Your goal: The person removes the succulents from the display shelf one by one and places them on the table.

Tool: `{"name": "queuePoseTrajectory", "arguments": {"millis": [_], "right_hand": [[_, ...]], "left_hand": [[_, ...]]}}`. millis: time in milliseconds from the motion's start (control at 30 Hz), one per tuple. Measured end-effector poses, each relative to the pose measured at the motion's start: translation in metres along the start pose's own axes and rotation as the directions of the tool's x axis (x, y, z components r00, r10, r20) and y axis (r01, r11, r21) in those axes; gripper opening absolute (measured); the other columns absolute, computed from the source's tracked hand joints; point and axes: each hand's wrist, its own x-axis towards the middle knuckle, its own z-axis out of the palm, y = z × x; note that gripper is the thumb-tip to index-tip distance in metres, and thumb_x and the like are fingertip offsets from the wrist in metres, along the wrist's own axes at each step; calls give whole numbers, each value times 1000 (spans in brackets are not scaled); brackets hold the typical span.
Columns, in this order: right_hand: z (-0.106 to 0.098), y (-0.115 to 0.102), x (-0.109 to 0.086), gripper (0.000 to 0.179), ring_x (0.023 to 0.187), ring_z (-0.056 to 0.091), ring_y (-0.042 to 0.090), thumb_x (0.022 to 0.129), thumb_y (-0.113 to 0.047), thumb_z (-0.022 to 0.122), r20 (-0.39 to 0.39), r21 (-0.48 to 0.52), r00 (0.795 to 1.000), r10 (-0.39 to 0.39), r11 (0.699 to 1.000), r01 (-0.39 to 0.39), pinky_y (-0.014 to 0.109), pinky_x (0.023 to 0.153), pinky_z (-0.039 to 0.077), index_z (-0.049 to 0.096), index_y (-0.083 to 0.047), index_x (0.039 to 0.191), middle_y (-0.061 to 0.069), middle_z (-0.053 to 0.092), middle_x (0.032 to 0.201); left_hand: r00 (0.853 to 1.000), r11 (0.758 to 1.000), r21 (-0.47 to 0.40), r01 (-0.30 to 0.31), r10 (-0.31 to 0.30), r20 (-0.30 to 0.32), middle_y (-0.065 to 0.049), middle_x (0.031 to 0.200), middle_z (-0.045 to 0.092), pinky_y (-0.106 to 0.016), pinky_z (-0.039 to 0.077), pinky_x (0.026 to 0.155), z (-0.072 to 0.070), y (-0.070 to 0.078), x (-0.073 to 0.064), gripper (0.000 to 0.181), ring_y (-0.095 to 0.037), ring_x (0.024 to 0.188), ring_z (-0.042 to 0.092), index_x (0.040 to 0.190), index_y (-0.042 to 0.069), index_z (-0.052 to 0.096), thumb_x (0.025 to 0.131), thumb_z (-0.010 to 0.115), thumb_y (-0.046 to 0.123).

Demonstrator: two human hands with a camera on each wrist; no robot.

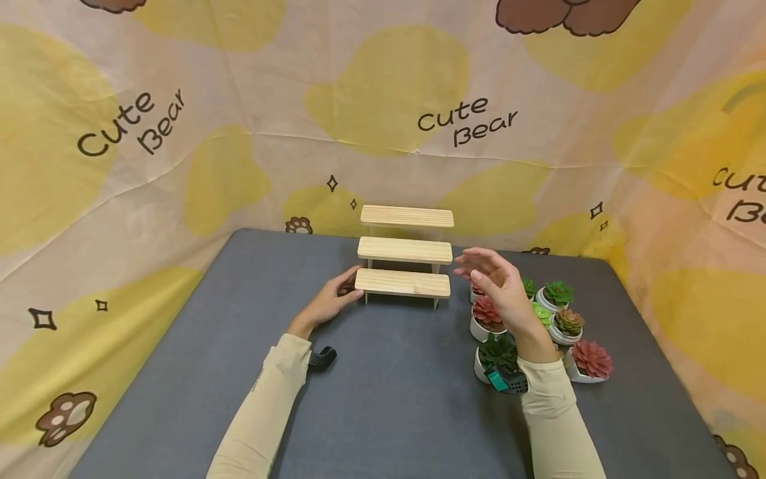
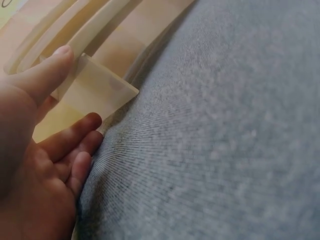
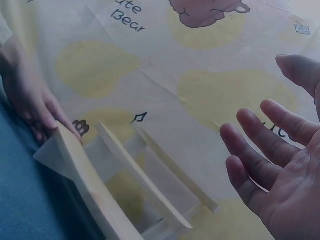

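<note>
A three-tier wooden display stand [image 1: 403, 249] with translucent supports [image 2: 95, 90] stands near the back of the table. My left hand [image 1: 328, 299] holds the left end of its lowest shelf [image 1: 401, 283], thumb at the front edge and index finger toward the back. In the left wrist view, the other fingers [image 2: 75, 142] bend beside the support, close to the cloth. My right hand [image 1: 497, 283] is raised to the right of the stand, holding nothing. Its fingers [image 3: 255, 150] are spread and slightly bent, apart from the shelves.
Several potted succulents cluster on the right under my right arm, among them a dark green one [image 1: 499, 356] and a red one [image 1: 589, 359]. A dark grey cloth [image 1: 371, 412] covers the table. A printed curtain [image 1: 383, 100] hangs behind the stand.
</note>
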Motion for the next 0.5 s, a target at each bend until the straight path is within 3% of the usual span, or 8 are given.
{"name": "queuePoseTrajectory", "arguments": {"millis": [233,500], "right_hand": [[-1,0,0,34,112,69,13,104,0,48,1,-41,1000,2,999,-2,25,95,54,54,-1,137,1,69,125],[-4,2,-2,34,111,69,13,104,1,48,-29,-38,999,-14,999,13,24,93,55,56,-4,137,-2,70,124]], "left_hand": [[1000,1000,14,-4,4,-3,-26,150,50,-60,39,111,0,0,2,67,-44,133,52,160,1,27,102,60,14],[997,999,-11,50,-50,-59,-31,146,51,-57,37,115,-9,6,-2,66,-44,136,50,159,0,28,103,60,17]]}}
